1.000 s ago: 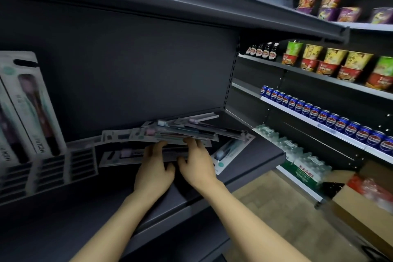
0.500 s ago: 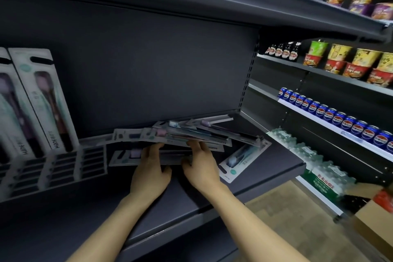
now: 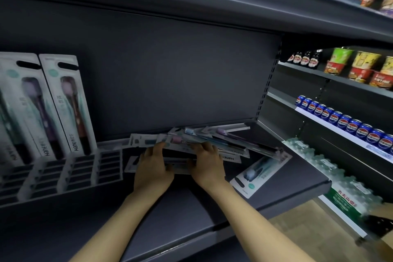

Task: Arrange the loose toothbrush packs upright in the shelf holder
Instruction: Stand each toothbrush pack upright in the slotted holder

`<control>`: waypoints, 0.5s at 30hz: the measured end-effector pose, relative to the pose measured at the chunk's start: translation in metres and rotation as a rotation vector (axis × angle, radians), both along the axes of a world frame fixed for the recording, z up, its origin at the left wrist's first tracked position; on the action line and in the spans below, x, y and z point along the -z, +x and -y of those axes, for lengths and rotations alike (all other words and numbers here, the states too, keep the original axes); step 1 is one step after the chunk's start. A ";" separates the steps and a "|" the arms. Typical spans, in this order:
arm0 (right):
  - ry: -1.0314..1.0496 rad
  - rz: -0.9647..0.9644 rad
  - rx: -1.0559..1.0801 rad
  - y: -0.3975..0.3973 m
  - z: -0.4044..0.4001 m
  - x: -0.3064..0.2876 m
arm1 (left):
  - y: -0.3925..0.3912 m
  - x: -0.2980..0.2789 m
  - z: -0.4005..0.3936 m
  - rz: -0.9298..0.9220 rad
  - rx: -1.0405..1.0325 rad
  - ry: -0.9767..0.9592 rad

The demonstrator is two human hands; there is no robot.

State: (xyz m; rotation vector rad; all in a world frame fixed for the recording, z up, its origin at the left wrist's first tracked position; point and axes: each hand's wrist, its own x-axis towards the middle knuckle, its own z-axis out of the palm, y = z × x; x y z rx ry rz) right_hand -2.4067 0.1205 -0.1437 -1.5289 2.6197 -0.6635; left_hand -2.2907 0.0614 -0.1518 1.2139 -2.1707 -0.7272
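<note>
Since the earlier frame both hands barely shifted on the toothbrush packs [image 3: 204, 144]. The left hand [image 3: 154, 168] and right hand [image 3: 209, 165] grasp the fanned pile (fingers curled over its edges). Lifted so, packs could slide out, away from the holder [image 3: 70, 176] to their left.

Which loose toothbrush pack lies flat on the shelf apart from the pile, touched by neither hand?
The blue-bristled toothbrush pack, lying alone right of the right hand. The other loose packs overlap in the pile that both hands are on.
</note>
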 end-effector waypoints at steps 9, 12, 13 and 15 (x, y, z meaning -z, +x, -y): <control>0.089 -0.015 -0.050 -0.005 0.007 0.001 | -0.005 0.003 0.015 0.239 -0.050 -0.127; 0.099 -0.010 -0.064 -0.004 0.008 0.001 | -0.005 0.007 0.017 0.229 -0.030 -0.172; 0.100 -0.011 -0.068 -0.004 0.008 0.001 | -0.005 0.008 0.018 0.228 -0.024 -0.182; 0.094 -0.009 -0.071 -0.005 0.008 0.001 | -0.005 0.011 0.021 0.221 -0.013 -0.191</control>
